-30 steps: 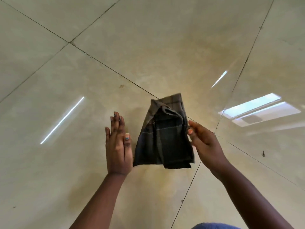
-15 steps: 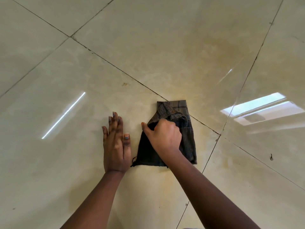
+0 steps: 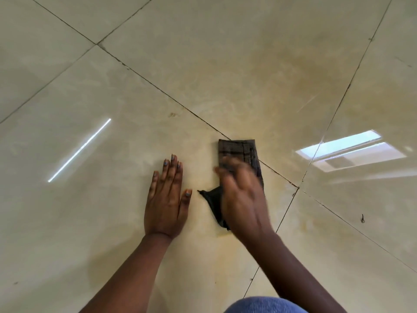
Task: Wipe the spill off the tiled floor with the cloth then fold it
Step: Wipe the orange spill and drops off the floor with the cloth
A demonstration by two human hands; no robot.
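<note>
A dark checked cloth (image 3: 239,150) lies folded into a narrow strip on the glossy beige tiled floor (image 3: 225,64), across a grout line. My right hand (image 3: 241,197) is blurred and lies flat over the cloth's near half, fingers together and stretched out, pressing on it. A dark corner of the cloth sticks out to the left from under that hand. My left hand (image 3: 165,199) rests palm-down on the tile just left of the cloth, fingers spread, not touching it. I see no wet spill on the tiles.
Dark grout lines cross the floor diagonally. A bright window reflection (image 3: 347,150) shines on the tile at right and a thin light streak (image 3: 79,150) at left. A small dark speck (image 3: 362,219) lies at right. My blue-clad knee (image 3: 266,304) shows at the bottom edge.
The cloth went from half open to a narrower folded strip. My right hand moved from beside it, onto it, and now sweeps flat over it. My left hand stayed planted on the tile.
</note>
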